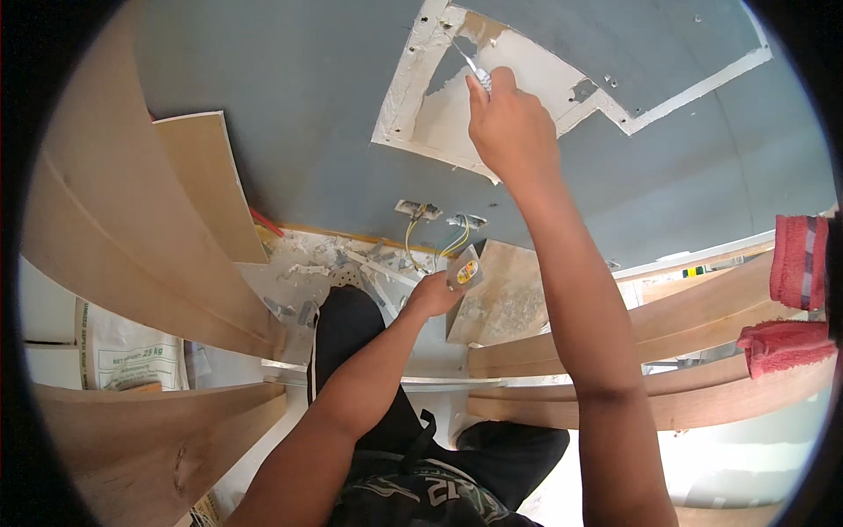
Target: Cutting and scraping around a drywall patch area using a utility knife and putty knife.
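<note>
My right hand [514,123] grips a knife [479,75] with a pale ridged handle and a narrow blade, pointing at the upper-left part of a plastered patch [461,127] on the grey wall [281,97]. The patch has white borders, torn pale facing, grey and brown exposed bits, and small holes. Lower down, my left hand [428,292] holds a flat putty knife [465,272] with a yellow label. Just above it, yellow and green wires [411,237] hang from two openings in the wall.
Curved wooden boards [97,220] flank me on both sides. A loose board [193,184] leans at left, a square panel [496,299] stands right of my left hand, debris [294,268] lies below the wall, a sack [132,351] sits lower left, red cloths [795,263] hang at right.
</note>
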A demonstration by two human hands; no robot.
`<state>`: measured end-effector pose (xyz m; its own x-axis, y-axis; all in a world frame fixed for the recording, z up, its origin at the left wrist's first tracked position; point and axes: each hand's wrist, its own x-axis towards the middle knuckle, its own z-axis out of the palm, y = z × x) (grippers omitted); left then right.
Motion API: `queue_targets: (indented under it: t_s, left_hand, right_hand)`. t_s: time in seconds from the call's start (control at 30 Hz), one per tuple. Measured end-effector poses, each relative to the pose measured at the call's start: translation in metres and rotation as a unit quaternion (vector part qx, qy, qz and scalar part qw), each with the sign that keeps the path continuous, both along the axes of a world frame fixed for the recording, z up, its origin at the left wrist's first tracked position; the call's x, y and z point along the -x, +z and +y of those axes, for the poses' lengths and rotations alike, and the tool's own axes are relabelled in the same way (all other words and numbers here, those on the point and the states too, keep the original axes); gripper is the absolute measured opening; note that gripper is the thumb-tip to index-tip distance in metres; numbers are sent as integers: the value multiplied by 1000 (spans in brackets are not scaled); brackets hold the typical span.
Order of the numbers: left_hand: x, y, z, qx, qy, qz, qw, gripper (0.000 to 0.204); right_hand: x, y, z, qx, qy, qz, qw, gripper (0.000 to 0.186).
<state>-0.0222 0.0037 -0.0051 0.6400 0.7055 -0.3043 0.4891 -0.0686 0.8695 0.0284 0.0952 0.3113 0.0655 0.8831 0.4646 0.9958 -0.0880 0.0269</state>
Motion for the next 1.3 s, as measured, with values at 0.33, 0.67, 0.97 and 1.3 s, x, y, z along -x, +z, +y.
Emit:
queue_targets:
  t_s: [0.33,0.67,0.97,1.3]
  left_hand:
    - [-5,-7,-1,-7,6,14,1000,57]
    - [-7,-2,1,10,1,16,1000,60]
    - [-8,-2,-1,9,3,13,1000,56]
    - [-15,-1,-2,17,-10,21,1000,59]
  right_hand:
    - [-23,-16,20,-93,43,28,994,40]
    - [3,-26,15,-87,87,214,969,38]
    - [-13,-38,45,-112,111,251,955,51]
    - [-27,-29,54,-28,59,243,968,64]
